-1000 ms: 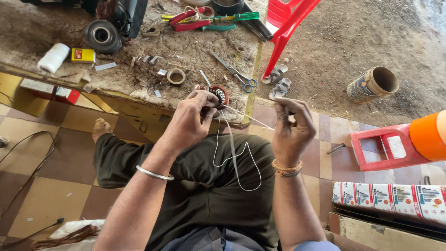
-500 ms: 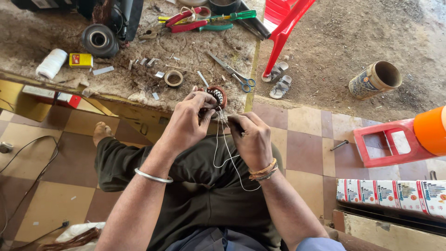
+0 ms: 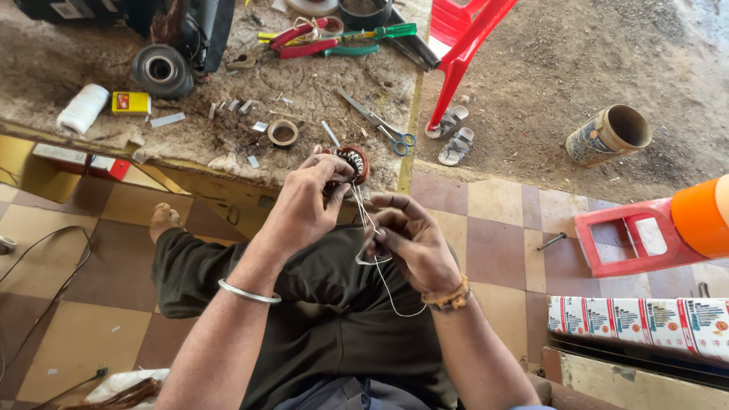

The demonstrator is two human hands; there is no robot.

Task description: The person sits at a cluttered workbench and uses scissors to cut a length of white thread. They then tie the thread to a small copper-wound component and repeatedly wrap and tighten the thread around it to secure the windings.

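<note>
My left hand [image 3: 302,206] grips a small round motor stator [image 3: 352,162] with copper windings, held over my lap at the edge of the dusty workbench [image 3: 304,91]. My right hand [image 3: 410,241] is just below it, fingers pinched on a white thread [image 3: 380,266] that runs up to the stator and hangs in a loop over my dark trousers. A metal bangle circles the left wrist and a beaded band the right.
On the bench lie scissors [image 3: 380,125], a tape roll [image 3: 284,134], a white thread spool [image 3: 83,108], a yellow box [image 3: 130,102], a black ring-shaped part [image 3: 160,70] and red and green pliers [image 3: 334,42]. A red chair [image 3: 463,45], sandals [image 3: 454,135], a can [image 3: 609,135] and boxes [image 3: 645,323] stand to the right.
My right hand, stretched out to the right pulling the thread taut a second ago, has come back in close under the stator. The thread now hangs slack in a loop.
</note>
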